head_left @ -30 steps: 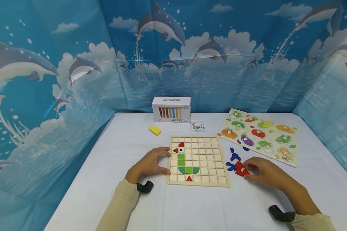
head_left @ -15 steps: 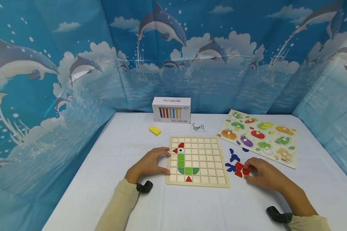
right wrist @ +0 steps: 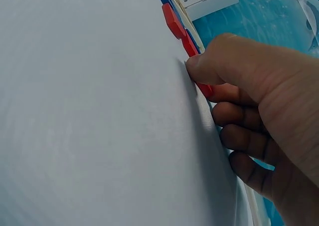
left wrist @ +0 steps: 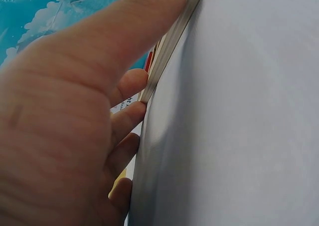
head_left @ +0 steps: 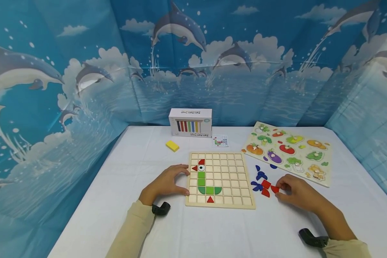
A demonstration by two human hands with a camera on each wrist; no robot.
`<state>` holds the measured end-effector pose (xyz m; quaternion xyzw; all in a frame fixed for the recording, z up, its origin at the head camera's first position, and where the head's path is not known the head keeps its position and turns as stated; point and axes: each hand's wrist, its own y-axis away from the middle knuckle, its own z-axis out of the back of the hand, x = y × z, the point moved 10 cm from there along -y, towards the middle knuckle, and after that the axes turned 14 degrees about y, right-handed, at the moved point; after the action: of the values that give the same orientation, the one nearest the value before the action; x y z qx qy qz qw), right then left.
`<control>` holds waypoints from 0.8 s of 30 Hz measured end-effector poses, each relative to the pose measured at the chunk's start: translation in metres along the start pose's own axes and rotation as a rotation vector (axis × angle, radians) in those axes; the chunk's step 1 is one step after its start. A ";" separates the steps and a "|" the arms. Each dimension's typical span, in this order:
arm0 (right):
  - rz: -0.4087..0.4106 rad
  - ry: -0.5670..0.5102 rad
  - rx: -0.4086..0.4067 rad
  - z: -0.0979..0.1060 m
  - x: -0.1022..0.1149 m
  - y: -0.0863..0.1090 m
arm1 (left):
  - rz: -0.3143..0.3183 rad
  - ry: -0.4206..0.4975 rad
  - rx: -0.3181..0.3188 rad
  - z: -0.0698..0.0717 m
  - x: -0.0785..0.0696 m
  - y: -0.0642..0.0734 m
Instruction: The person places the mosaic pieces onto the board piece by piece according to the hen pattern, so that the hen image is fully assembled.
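My left hand [head_left: 164, 182] rests at the left edge of the wooden grid board [head_left: 225, 175], thumb and fingertips touching its rim and spread apart. On the board, green tiles [head_left: 201, 182], a round eye tile [head_left: 201, 168] and several red tiles form a bird-like figure. To the right of the board, my right hand [head_left: 298, 191] pinches a red quarter-round tile [head_left: 275, 189] between thumb and index finger, low over the cloth. In the right wrist view the thumb [right wrist: 207, 69] covers part of this red tile. Beside it lie a red square tile [head_left: 266, 184] and another red tile [head_left: 265, 192].
Several blue tiles [head_left: 257, 186] lie between the board and my right hand. A vegetable peg puzzle [head_left: 301, 147] sits at the back right. Behind the board are a small pattern card [head_left: 220, 141], a white box [head_left: 191, 123] and a yellow block [head_left: 172, 146].
My right hand has shifted slightly right, and the red quarter-round tile has turned and come apart from the other red tiles. The left hand stays at the board's edge.
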<state>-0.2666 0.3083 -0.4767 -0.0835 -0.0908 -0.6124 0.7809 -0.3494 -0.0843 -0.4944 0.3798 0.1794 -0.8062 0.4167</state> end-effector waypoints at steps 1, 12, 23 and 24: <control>-0.001 -0.001 0.001 0.000 0.000 0.000 | 0.001 -0.001 -0.001 0.000 0.000 0.000; 0.006 0.018 -0.004 0.005 0.003 -0.002 | 0.009 0.005 0.000 -0.001 0.001 0.000; 0.055 -0.009 -0.050 0.007 0.013 -0.011 | 0.020 0.009 -0.003 0.000 0.003 0.000; 0.061 -0.007 -0.055 0.007 0.015 -0.013 | 0.021 0.008 -0.004 0.000 0.003 0.000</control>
<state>-0.2755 0.2926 -0.4661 -0.1099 -0.0743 -0.5902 0.7963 -0.3506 -0.0856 -0.4971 0.3839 0.1788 -0.8000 0.4250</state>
